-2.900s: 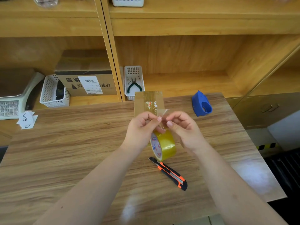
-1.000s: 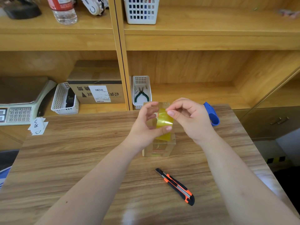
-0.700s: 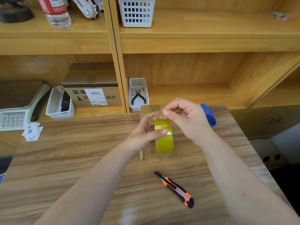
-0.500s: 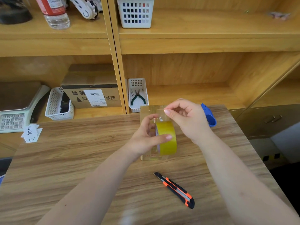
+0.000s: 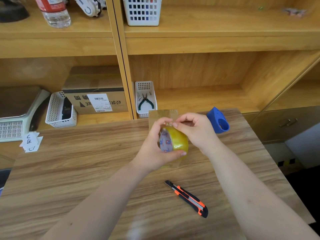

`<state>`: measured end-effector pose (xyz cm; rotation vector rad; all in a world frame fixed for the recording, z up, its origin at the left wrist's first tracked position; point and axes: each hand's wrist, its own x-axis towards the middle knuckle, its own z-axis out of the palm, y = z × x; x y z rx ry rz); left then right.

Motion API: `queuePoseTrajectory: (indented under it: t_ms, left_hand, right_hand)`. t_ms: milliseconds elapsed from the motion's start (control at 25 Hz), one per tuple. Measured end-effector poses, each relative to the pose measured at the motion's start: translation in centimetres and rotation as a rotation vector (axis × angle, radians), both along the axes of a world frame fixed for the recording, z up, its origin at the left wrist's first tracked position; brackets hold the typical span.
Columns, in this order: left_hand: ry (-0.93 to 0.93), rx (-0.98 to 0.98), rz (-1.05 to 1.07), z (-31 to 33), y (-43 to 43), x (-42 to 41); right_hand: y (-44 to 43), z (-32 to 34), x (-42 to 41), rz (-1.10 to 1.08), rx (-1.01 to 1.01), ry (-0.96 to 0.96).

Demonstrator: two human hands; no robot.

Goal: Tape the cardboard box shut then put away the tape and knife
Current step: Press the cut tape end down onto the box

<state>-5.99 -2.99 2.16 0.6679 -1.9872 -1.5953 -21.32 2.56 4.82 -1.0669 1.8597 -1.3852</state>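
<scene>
Nearest, on the wood-grain surface (image 5: 69,170): orange-and-black utility knife (image 5: 187,198), lying flat at a diagonal, blade end toward the hands, untouched and apart from both.

Beyond it, mid-surface: yellow tape roll (image 5: 174,142) held on edge, printed core facing left. Left hand (image 5: 154,149) wrapped around the roll, thumb across the lower rim, fingers curled over the top; grip closed on it. Right hand (image 5: 195,129) at the roll's upper edge, thumb and forefinger pinched together at the tape end; whether the loose end is actually caught, cannot tell.

Directly behind the hands: small cardboard box (image 5: 162,115), mostly hidden, only its top part showing.

Right of the hands, near the far edge: blue tape dispenser (image 5: 218,122), standing apart from everything.

Farthest, on the shelf (image 5: 199,99): white basket (image 5: 146,99) holding green-handled pliers (image 5: 146,102), a larger labelled carton (image 5: 97,99) to its left, another white basket (image 5: 60,110) beside that.
</scene>
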Motion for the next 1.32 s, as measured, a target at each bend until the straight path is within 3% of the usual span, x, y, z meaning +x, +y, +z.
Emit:
queuePoseTrajectory:
  t_ms: [400, 560, 640, 800, 920, 1080, 1320]
  left_hand:
    - [-0.08, -0.074, 0.015, -0.5, -0.7, 1.2]
    - [-0.143, -0.13, -0.028, -0.5, -1.0, 2.1]
    - [-0.142, -0.176, -0.001, -0.5, -1.4, 2.5]
    - [-0.203, -0.22, -0.007, 0.0, -2.4, 3.0]
    - [-0.323, -0.347, -0.092, 0.3, -2.7, 2.8]
    - [-0.507, -0.643, -0.196, 0.5, -2.4, 2.5]
    - [-0.524, -0.857, -0.258, 0.7, -1.7, 1.7]
  right_hand:
    - [0.6, -0.1, 1.3, -0.076, 0.015, -0.201]
    - [0.4, -0.6, 1.8, -0.147, 0.032, -0.024]
    - [0.6, -0.8, 1.7, -0.091, -0.005, 0.02]
    - [1.7, -1.3, 2.0, 0.241, 0.072, -0.005]
    - [2.1, -1.6, 2.7, 0.363, 0.225, 0.117]
    - [2.2, -1.6, 3.8, 0.362, 0.323, 0.238]
    - [2.5, -2.0, 3.0, 0.392, 0.336, 0.297]
